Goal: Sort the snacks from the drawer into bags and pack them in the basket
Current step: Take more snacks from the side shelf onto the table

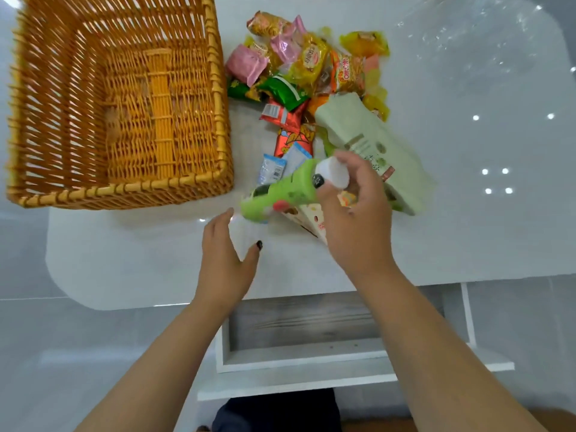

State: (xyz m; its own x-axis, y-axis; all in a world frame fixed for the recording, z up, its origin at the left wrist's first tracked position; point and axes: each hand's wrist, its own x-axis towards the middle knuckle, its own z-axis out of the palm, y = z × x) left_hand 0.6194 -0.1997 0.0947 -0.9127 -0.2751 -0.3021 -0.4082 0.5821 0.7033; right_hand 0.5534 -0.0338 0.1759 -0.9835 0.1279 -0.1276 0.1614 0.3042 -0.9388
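- A person's right hand [352, 207] grips a green bottle [280, 191] by its white cap end, fingers curled round it, above the near edge of a heap of snacks [308, 76] on the white table [467, 213].
- The left hand [224, 260] hovers over the tabletop just below the bottle, fingers spread and holding nothing.
- An orange wicker basket [40, 188] sits left of the heap.
- The drawer [299, 357] stands open beneath the table edge.
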